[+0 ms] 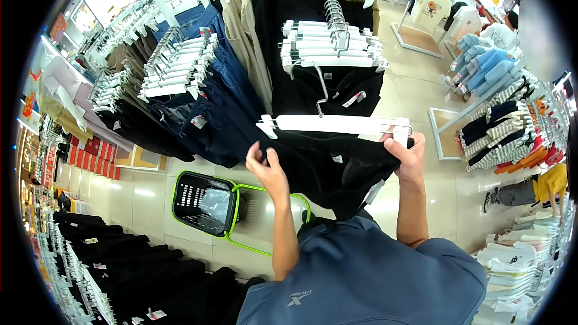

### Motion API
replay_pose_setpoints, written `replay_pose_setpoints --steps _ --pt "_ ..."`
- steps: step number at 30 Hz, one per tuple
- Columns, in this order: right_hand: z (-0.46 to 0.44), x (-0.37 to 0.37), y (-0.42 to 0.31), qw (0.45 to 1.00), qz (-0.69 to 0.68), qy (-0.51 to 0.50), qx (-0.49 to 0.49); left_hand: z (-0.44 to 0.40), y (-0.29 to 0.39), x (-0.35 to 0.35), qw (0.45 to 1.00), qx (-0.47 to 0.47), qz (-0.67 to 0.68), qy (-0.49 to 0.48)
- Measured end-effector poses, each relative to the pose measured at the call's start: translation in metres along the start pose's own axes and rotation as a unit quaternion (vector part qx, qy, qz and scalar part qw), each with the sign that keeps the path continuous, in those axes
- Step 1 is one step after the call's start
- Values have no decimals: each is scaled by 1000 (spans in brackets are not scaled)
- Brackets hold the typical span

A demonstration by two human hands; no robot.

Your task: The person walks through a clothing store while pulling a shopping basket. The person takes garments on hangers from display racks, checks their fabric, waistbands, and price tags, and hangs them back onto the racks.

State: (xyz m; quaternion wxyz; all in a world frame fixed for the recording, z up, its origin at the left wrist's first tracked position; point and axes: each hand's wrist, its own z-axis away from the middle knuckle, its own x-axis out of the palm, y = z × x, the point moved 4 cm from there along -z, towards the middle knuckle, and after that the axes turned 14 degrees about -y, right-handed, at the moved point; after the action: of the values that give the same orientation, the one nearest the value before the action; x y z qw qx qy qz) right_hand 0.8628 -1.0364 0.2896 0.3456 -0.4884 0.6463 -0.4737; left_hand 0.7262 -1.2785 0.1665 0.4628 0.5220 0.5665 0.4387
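Note:
A white clip hanger point(328, 124) with a metal hook is in front of me, level with the rack. Black trousers point(325, 159) hang below it, with a small white label at the waist. My right hand point(409, 155) grips the hanger's right end and the trousers' waistband together, thumb in front. Near the left clip point(266, 126), my left hand point(269, 171) is beside the trousers with its fingers apart and partly curled, holding nothing visible. Whether the left clip is fastened to the waistband, I cannot tell.
Racks of black trousers point(328, 84) and blue jeans point(217, 99) stand ahead. A black shopping basket point(195, 213) with a green rim is on the tiled floor at left. Dark garments point(150, 271) hang behind it. Another person point(545, 186) in yellow is at right, near clothing racks.

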Motion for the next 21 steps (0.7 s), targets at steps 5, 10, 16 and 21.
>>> replay_pose_setpoints --steps 5,10,16,21 --pt "8 1 6 1000 23 2 -7 76 -29 10 1000 -11 9 -7" --pt "19 -6 0 998 52 -24 -9 102 20 36 976 151 -19 -156" --pt "35 -17 -5 997 68 6 25 96 48 70 934 222 -99 -263" --pt "38 -23 -9 998 42 43 19 96 30 84 911 225 -114 -326"
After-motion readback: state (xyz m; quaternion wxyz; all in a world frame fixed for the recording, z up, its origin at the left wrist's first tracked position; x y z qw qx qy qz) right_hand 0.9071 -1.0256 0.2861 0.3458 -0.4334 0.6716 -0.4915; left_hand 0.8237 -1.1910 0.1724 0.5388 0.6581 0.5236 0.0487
